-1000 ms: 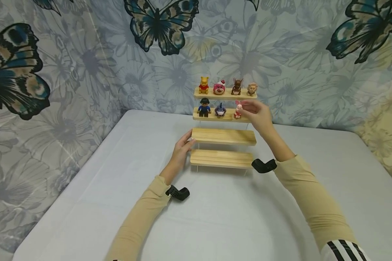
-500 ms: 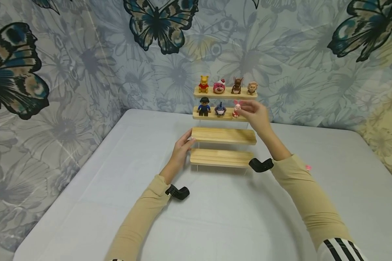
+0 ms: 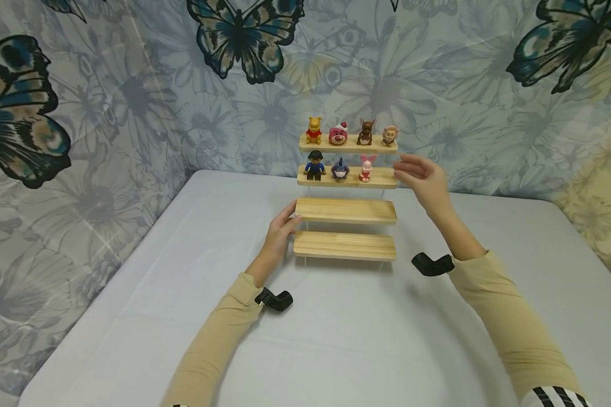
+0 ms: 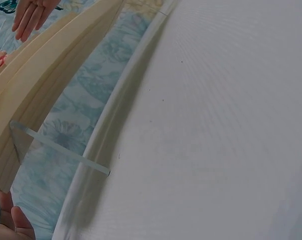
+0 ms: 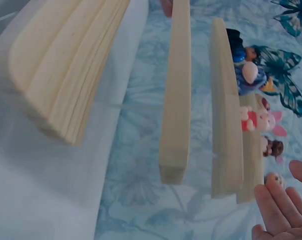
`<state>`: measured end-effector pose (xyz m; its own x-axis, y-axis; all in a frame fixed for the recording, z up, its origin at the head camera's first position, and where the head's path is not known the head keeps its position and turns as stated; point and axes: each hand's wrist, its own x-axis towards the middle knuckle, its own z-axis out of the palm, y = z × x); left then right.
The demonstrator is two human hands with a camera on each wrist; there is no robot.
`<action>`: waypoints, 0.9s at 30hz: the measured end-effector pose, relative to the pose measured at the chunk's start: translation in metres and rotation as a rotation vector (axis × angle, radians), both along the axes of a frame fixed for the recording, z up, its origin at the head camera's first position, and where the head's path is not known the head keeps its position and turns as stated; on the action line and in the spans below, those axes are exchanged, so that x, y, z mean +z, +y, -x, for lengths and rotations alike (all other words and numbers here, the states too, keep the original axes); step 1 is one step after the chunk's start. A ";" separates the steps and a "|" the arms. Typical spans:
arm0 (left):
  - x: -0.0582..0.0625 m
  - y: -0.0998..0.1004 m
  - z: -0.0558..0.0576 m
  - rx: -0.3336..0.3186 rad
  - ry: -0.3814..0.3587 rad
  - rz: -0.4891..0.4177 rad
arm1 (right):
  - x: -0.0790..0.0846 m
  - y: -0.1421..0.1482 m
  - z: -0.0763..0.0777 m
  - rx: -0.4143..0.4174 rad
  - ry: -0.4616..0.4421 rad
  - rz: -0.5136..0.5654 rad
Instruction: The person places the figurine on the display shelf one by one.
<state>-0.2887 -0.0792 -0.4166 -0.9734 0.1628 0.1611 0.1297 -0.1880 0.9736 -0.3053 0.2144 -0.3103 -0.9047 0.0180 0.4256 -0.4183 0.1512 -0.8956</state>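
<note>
A tiered wooden display stand (image 3: 345, 211) with clear supports stands on the white table. My left hand (image 3: 279, 233) holds the left end of its third board down, thumb toward the front corner; the far fingers are partly hidden. A pink piglet figurine (image 3: 365, 170) in red sits upright on the second board, right of a blue-grey donkey figurine (image 3: 340, 170) and a black-haired figure (image 3: 314, 167) in blue. My right hand (image 3: 427, 183) is just right of that board, apart from the piglet, its fingers extended and holding nothing in the right wrist view.
On the top board stand a yellow bear (image 3: 313, 131) in red, a pink bear (image 3: 338, 134) in a Santa hat, a brown long-eared figurine (image 3: 365, 133) and a tan figurine (image 3: 390, 135). The two lower boards carry no figurines. Butterfly-patterned cloth (image 3: 280, 113) hangs behind the table.
My right hand has let go of the piglet and moved off to the right, after shifting it slightly left on the second board. My left hand has stayed at the stand.
</note>
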 end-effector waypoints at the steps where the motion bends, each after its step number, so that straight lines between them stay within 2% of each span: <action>1: -0.001 0.000 0.000 0.005 0.001 0.004 | 0.000 0.003 -0.003 -0.006 0.002 0.002; 5: -0.005 0.001 0.001 0.023 0.018 0.000 | -0.006 0.021 -0.009 -0.013 0.034 0.000; 8: -0.007 0.002 0.002 0.029 0.037 -0.013 | -0.022 0.048 0.003 0.076 0.069 0.105; 10: -0.008 0.002 0.002 0.032 0.038 -0.021 | -0.025 0.058 -0.001 0.077 0.085 0.118; 12: -0.008 0.003 0.002 0.032 0.027 -0.026 | -0.023 0.066 -0.011 0.066 0.108 0.111; 15: -0.006 0.003 0.000 0.030 -0.005 -0.032 | -0.008 0.065 -0.042 -0.020 0.120 0.073; 19: 0.004 0.003 -0.007 0.013 -0.014 -0.031 | -0.011 0.083 -0.059 0.003 0.147 0.182; 22: 0.012 0.002 -0.013 -0.001 0.002 -0.006 | -0.038 0.116 -0.055 0.015 0.161 0.188; 24: 0.016 0.002 -0.014 -0.009 0.011 0.013 | -0.066 0.146 -0.044 0.032 0.137 0.215; 27: 0.014 0.000 -0.011 -0.011 0.013 0.037 | -0.109 0.185 -0.032 0.001 0.078 0.158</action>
